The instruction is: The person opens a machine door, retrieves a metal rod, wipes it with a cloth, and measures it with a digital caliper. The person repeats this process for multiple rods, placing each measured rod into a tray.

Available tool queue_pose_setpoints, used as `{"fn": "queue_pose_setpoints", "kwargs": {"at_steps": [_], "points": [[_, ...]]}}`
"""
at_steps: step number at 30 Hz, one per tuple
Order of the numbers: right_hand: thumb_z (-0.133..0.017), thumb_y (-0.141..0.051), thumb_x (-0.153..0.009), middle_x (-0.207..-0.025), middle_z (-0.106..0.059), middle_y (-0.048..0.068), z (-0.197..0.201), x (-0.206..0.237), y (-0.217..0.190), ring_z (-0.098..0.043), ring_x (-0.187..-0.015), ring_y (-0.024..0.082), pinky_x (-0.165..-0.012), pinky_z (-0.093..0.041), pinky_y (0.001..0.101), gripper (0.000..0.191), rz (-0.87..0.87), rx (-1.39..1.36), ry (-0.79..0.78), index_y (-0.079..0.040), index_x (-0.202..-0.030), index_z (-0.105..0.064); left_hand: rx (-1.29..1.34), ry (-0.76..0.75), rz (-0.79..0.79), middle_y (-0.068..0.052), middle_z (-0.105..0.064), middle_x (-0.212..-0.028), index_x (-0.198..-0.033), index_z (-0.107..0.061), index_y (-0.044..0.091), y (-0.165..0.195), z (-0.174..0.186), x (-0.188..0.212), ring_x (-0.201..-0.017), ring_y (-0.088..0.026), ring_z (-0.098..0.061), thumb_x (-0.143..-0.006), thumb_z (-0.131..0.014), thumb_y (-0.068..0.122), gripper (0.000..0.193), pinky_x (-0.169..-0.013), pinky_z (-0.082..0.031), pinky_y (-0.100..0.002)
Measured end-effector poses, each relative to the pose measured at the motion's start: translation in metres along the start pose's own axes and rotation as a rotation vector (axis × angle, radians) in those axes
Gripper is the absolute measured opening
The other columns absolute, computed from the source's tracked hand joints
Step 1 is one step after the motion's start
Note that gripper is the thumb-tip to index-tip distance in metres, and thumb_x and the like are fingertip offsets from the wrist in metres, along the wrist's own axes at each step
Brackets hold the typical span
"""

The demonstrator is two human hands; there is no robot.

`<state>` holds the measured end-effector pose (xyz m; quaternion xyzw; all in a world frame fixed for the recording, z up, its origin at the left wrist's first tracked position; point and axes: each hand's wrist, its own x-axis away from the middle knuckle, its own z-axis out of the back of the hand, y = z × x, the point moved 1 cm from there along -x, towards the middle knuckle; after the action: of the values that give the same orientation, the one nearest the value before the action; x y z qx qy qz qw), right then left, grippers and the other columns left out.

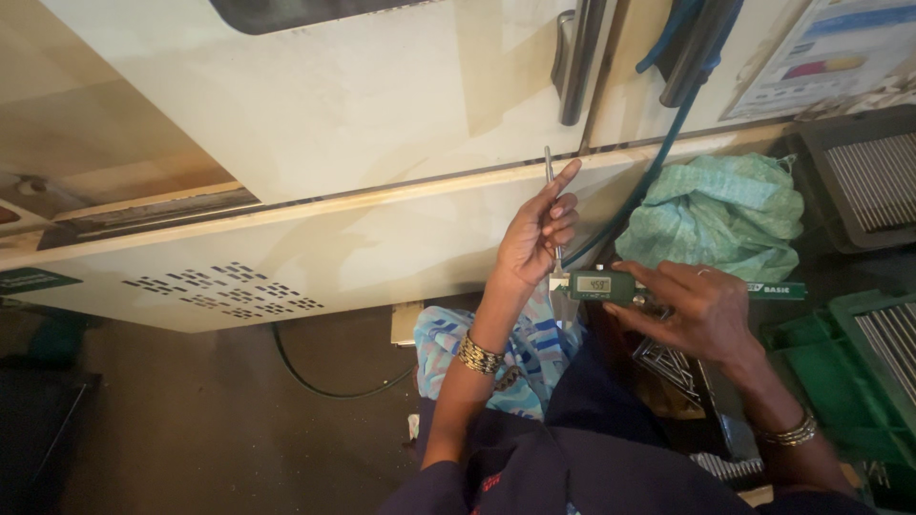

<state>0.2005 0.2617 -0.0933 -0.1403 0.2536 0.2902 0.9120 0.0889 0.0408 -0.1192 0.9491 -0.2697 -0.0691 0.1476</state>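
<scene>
While the left hand (536,238) pinches a thin metal rod (551,195) upright in a closed grip, the right hand (695,310) clasps a green digital caliper (611,284), its steel jaws meeting the rod's lower end above the lap.

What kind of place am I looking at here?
Probably a workshop or factory floor. The right hand holds a green digital caliper against a thin metal rod in the left hand, beside a cream machine cabinet and green crates of metal parts.
</scene>
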Motion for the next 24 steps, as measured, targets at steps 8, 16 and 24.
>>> {"fn": "queue_pose_setpoints", "kwargs": {"at_steps": [8, 16, 24], "points": [[-0.081, -0.048, -0.082, -0.084, -0.077, 0.0, 0.0001, -0.0002, 0.001, -0.067, -0.056, 0.006, -0.044, -0.046, 0.0219, 0.05, -0.028, -0.145, 0.018, -0.017, -0.12, -0.074, -0.018, 0.008, -0.007, 0.004, -0.042, -0.077, -0.156, -0.039, 0.005, -0.0013, 0.0014, 0.001, -0.057, -0.002, -0.032, -0.109, -0.048, 0.018, 0.05, -0.049, -0.027, -0.017], [-0.081, -0.05, -0.08, -0.084, -0.077, 0.002, 0.0063, -0.0008, -0.0051, -0.067, -0.056, 0.009, -0.047, -0.048, 0.0239, 0.047, -0.023, -0.118, 0.043, -0.018, -0.114, -0.076, -0.054, -0.014, 0.017, 0.007, -0.038, -0.075, -0.158, -0.037, 0.005, -0.0048, -0.0021, 0.0023, -0.055, -0.001, -0.027, -0.11, -0.047, 0.02, 0.051, -0.045, -0.023, -0.016], [-0.079, -0.052, -0.081, -0.072, -0.072, -0.001, 0.0019, -0.0002, -0.0028, -0.058, -0.048, 0.007, -0.042, -0.043, 0.0248, 0.046, -0.003, -0.051, 0.026, -0.019, -0.113, -0.078, -0.017, -0.041, 0.01, 0.007, -0.039, -0.075, -0.157, -0.037, 0.004, -0.0048, 0.0, 0.0013, -0.055, -0.001, -0.028, -0.111, -0.047, 0.019, 0.049, -0.045, -0.024, -0.016]]}}
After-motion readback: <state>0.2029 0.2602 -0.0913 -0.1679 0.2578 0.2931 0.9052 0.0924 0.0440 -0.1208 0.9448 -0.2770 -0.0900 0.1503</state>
